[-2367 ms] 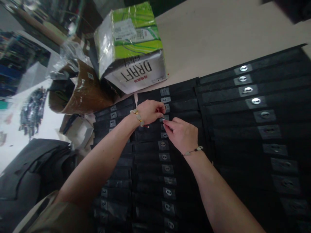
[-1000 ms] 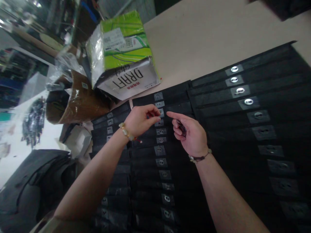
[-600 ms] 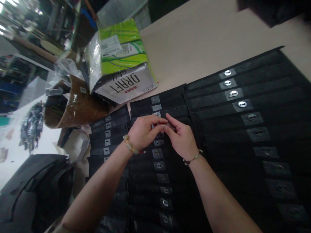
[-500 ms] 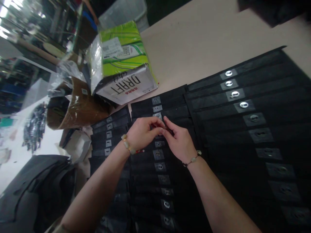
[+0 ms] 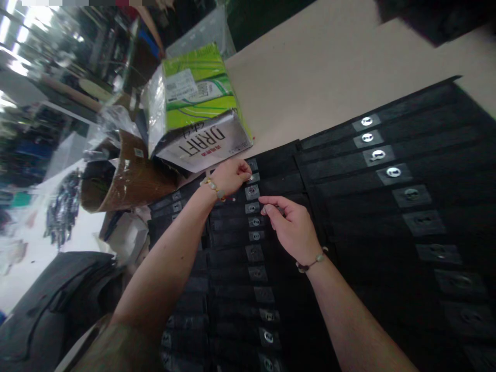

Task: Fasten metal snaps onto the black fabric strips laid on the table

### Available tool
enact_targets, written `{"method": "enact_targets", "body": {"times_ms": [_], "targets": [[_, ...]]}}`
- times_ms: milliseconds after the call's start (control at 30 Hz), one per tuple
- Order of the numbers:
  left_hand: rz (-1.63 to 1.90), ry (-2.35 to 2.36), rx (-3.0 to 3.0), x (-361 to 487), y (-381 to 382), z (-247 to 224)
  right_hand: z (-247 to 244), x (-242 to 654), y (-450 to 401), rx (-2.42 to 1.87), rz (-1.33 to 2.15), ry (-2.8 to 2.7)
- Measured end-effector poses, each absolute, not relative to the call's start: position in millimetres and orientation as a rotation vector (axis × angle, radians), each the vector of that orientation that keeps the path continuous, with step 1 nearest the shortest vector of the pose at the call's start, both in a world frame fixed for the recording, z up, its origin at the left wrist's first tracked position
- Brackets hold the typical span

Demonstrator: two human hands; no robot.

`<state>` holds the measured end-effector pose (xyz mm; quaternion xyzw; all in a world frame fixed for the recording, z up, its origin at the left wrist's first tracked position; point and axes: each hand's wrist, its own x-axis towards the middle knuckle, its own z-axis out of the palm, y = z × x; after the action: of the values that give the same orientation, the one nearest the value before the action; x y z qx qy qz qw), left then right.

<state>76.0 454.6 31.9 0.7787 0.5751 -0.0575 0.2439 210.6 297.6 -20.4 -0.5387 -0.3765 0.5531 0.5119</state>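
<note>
Across the middle of the frame, black fabric strips (image 5: pixel 232 227) lie side by side in a long column, each carrying a grey tag (image 5: pixel 251 192) with a metal eyelet (image 5: pixel 251 207) at its end. The left hand (image 5: pixel 230 176) sits at the top of this column, its fingers bunched and curled down, the fingertips (image 5: pixel 245 166) touching the strips at a tag near the box. Whether they pinch anything is hidden. The right hand (image 5: pixel 289 225) hovers just below and to the right, half open, its index finger (image 5: pixel 271 200) stretched toward the tags and its thumb close beneath. It may hold something small, but I cannot tell from this view. A beaded bracelet (image 5: pixel 213 187) circles the left wrist, and a cord bracelet (image 5: pixel 311 264) circles the right.

At 3 o'clock from the hands, a second block of wider black strips (image 5: pixel 387 206) with larger tags lies against the column. At 1 o'clock stretches the cream tabletop (image 5: pixel 310 88). At 11 o'clock sits a green and white plastic-wrapped box (image 5: pixel 197 108), with black lettering on its end. A brown taped cardboard roll (image 5: pixel 127 175) lies at 10 o'clock beside it, and a heap of dark cloth (image 5: pixel 50 310) lies at 8 o'clock.
</note>
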Motion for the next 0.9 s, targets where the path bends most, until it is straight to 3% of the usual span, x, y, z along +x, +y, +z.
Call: {"method": "enact_targets", "body": {"times_ms": [467,700,900], "targets": [[-0.295,1.232,2.606,78,455,31,-20,208,298,-1.299,1.310,-0.949],[0.031,1.226,2.683,61,448,26,-21,209,297,-1.293,1.324,-0.814],[0.415,0.642,2.584,54,397,45,-31,210,301,-1.227,1.328,-0.557]]}}
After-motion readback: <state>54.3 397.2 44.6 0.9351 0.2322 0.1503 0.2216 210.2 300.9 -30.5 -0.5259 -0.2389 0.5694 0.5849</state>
